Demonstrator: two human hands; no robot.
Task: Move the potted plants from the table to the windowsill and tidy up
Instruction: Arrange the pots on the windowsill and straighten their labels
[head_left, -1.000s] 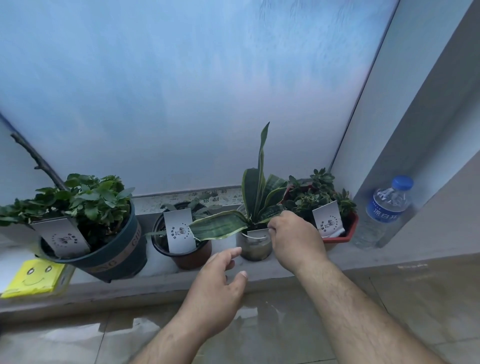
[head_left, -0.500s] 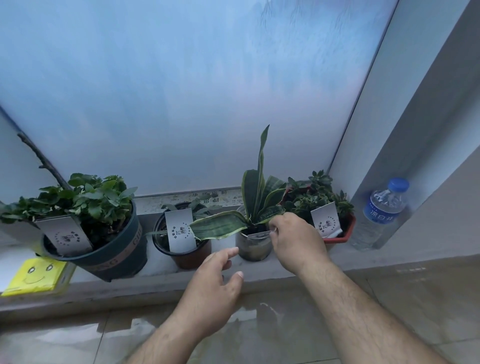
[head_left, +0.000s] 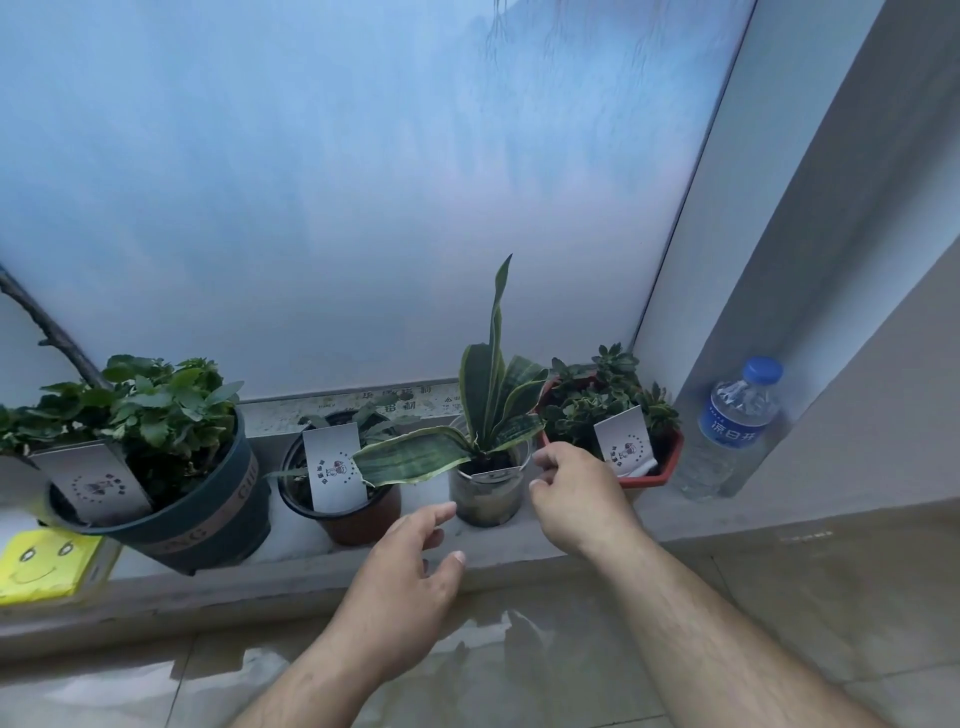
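Observation:
Several potted plants stand in a row on the windowsill. From the left they are a big dark green pot with a leafy plant, a brown pot, a small clear pot with a snake plant, and a red pot with succulents. White cards stick up in the pots. My right hand hovers just right of the clear pot's rim, fingers loosely apart, holding nothing. In front of the sill my left hand is open, its forefinger pointing at the clear pot's base.
A water bottle with a blue cap stands in the right corner of the sill beside the red pot. A yellow smiley-face box lies at the far left. Frosted glass rises behind the pots. Glossy floor tiles lie below.
My right hand has let go of the clear pot's rim and drawn back a little to the right. The left hand has barely moved.

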